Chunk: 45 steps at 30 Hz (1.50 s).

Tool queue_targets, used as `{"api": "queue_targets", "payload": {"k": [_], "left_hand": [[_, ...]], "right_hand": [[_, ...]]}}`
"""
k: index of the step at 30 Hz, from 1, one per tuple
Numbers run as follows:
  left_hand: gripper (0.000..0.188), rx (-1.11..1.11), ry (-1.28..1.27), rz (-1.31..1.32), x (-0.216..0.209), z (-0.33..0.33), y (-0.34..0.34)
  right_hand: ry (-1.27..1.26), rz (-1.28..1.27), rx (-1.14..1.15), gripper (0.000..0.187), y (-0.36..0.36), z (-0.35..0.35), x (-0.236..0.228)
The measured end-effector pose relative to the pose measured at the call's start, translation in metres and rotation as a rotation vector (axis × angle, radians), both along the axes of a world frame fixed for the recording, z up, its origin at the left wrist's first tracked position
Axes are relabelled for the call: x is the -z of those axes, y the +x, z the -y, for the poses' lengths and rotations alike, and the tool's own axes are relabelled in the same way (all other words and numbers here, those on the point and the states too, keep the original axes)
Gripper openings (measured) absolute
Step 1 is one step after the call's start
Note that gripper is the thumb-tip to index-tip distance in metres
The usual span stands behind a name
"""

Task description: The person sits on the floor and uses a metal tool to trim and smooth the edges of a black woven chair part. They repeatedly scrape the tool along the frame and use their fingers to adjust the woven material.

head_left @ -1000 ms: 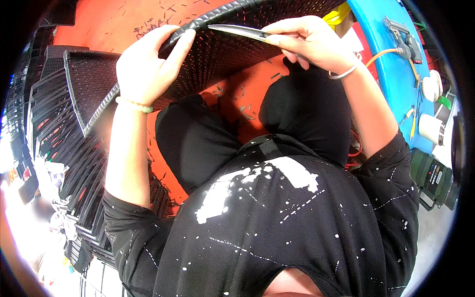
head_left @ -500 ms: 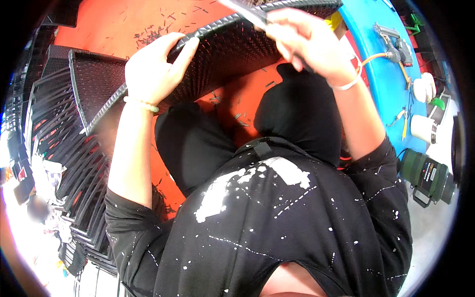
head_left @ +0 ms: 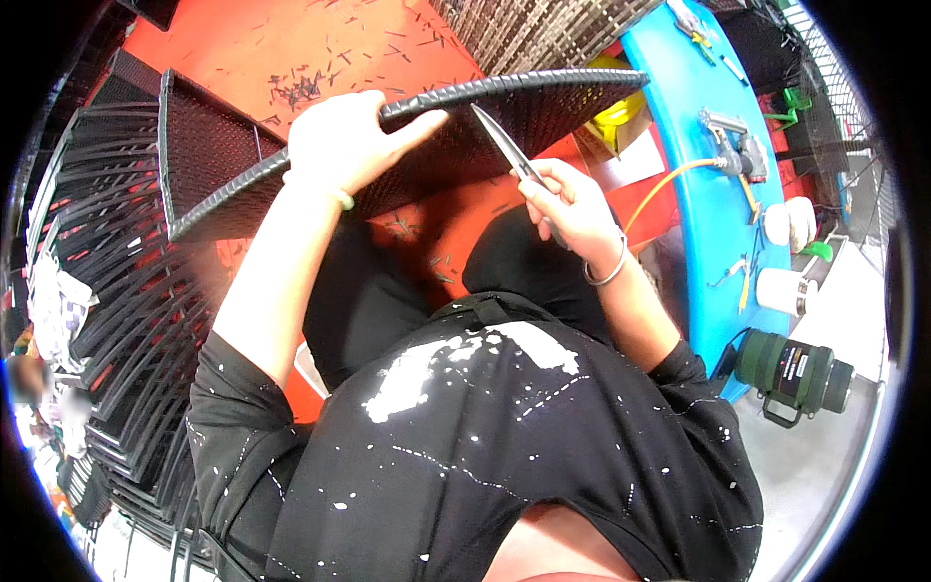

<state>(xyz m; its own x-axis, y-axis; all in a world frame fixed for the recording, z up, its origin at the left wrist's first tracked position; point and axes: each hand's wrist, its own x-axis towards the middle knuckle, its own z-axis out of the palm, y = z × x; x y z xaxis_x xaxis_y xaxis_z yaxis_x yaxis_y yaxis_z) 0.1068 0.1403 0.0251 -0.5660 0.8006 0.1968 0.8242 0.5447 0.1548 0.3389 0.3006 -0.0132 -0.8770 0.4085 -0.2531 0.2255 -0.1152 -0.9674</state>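
A black woven wicker panel (head_left: 427,155) with a thick wrapped edge (head_left: 519,81) stands across my lap, its rim curving from lower left to upper right. My left hand (head_left: 339,141) is closed over that rim, thumb on the near side. In my right hand (head_left: 572,204) is a knife (head_left: 509,145) with a long, pointed metal blade. Its tip points up and left, close to the near face of the panel just under the rim; whether it touches I cannot tell. My right fingers wrap the handle, which they mostly hide.
Stacked black woven frames (head_left: 126,291) crowd the left. Short black offcuts (head_left: 301,89) litter the red floor (head_left: 233,44). At right, a blue table (head_left: 703,145) carries an air tool (head_left: 742,150) with an orange hose, and a green cylindrical device (head_left: 790,373) sits nearer. A brown woven piece (head_left: 543,34) stands beyond.
My right hand with the knife has come down and nearer, away from the rim. The left hand keeps its grip on the rim. My view has shifted, showing more at the far side.
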Motion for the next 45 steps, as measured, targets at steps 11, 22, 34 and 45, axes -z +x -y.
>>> {"api": "queue_targets", "payload": {"k": [11, 22, 34, 45], "left_hand": [[0.037, 0.106, 0.222, -0.021, 0.021, -0.009, 0.004], [0.029, 0.442, 0.097, 0.218, 0.010, 0.024, 0.003], [0.032, 0.496, 0.097, 0.271, 0.009, 0.026, 0.012], [0.034, 0.433, 0.024, 0.401, 0.000, 0.018, 0.019]], "right_hand": [[0.054, -0.011, 0.010, 0.023, 0.005, 0.016, -0.004], [0.206, 0.028, -0.058, 0.023, -0.003, 0.017, -0.010], [0.393, 0.062, -0.089, 0.019, 0.027, 0.006, -0.001], [0.446, -0.179, -0.176, 0.024, 0.018, -0.021, 0.020]]}}
